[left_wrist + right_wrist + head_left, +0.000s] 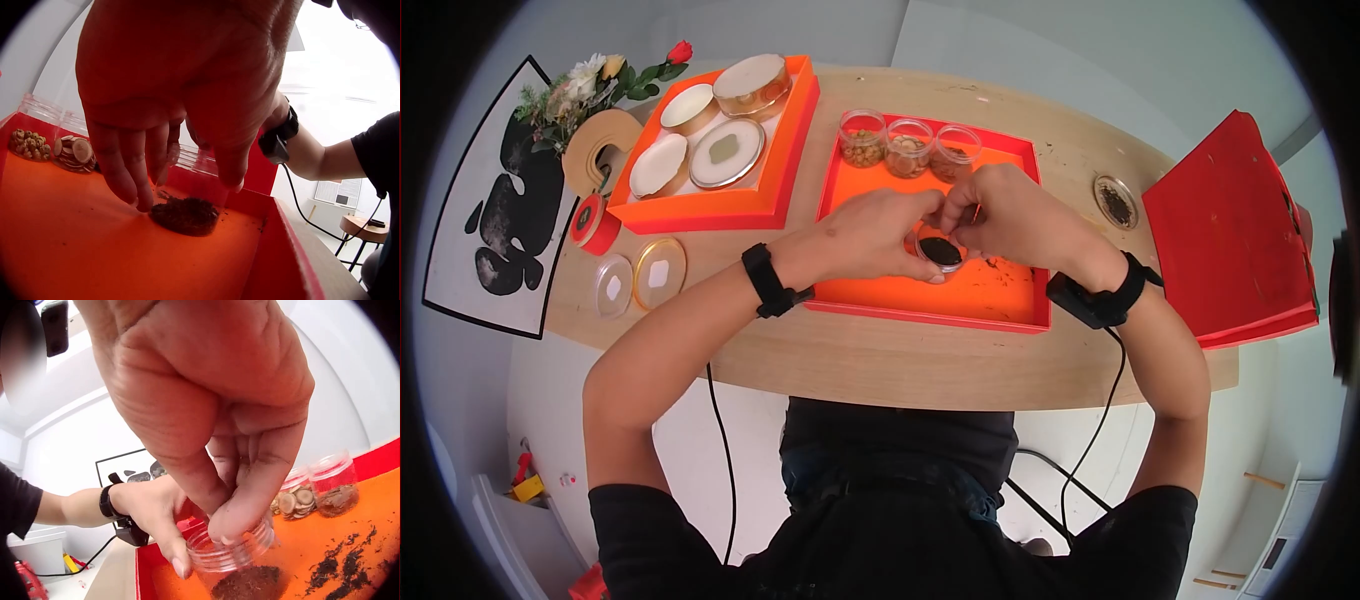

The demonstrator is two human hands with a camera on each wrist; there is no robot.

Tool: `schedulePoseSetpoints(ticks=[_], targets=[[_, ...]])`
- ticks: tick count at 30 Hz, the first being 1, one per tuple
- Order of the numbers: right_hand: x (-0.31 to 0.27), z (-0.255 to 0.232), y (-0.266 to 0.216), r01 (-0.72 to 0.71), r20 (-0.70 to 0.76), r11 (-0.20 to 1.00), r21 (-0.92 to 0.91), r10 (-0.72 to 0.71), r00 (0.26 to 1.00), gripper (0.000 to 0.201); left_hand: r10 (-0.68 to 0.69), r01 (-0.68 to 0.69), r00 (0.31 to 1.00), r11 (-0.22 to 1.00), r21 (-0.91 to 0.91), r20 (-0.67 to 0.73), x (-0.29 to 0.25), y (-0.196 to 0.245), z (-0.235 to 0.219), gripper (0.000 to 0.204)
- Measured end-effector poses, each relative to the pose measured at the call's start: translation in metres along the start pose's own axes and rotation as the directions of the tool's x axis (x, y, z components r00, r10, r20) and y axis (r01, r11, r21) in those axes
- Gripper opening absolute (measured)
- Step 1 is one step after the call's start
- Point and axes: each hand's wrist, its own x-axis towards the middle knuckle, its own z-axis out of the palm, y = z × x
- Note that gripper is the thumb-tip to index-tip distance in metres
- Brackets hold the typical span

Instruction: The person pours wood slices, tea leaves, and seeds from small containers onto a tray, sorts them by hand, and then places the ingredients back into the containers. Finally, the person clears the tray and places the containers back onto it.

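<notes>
A clear plastic jar [219, 561] with dark loose shreds [186, 216] in its bottom stands in the shallow red-orange tray [880, 300]. My left hand [878, 236] holds this jar, with the thumb on one side and the fingers on the other. Over the open mouth, my right hand [1015, 212] has its thumb and finger drawn together, tips pointing down at the rim. Nothing shows between those fingertips [220, 531]. More dark shreds [340, 569] lie scattered on the tray floor to the right of the jar.
Three filled clear jars [908, 150] line the tray's far edge. An orange box [790, 160] with round containers stands to the left, near two lids [660, 272] and flowers [585, 85]. At right are a round dish [1116, 203] of dark shreds and a red folder-like object [1230, 230].
</notes>
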Motion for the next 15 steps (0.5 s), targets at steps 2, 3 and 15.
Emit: schedulePoseSetpoints(ticks=[2, 3, 15], targets=[[0.000, 0.004, 0.005, 0.004, -0.009, 1.000, 0.009, -0.004, 1.000, 0.007, 0.015, -0.015, 1.000, 1.000, 0.004, 0.005, 0.000, -0.001, 0.000, 0.067], [-0.001, 0.005, 0.006, 0.011, -0.020, 1.000, 0.018, -0.010, 1.000, 0.008, 0.019, -0.019, 1.000, 1.000, 0.005, 0.007, 0.002, -0.002, 0.001, 0.067], [-0.007, 0.012, 0.074, -0.180, -0.106, 0.934, -0.310, 0.154, 0.982, 0.041, 0.038, -0.038, 0.999, 0.999, 0.027, 0.000, 0.000, -0.004, 0.002, 0.069]])
